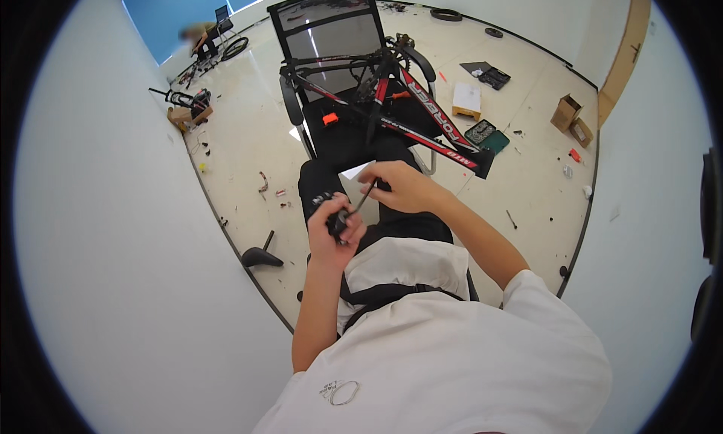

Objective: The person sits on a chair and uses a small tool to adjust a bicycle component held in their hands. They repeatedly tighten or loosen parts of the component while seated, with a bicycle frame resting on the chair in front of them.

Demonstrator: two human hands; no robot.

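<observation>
Pale tiled floor, bike frame [422, 110] across a black chair. Nearer me than the frame: my left hand [331, 234] closed on a small black part [337, 221]; my right hand [403, 187] pinches a thin key [364, 201], shaft slanting down-left into it.

Bike frame [422, 110] lies on chair [331, 27]; toolbox [486, 135] on floor to its right

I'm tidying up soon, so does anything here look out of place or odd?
Yes. A bike frame lies across a chair instead of a stand, a saddle sits loose on the floor, and small parts are scattered around.
</observation>
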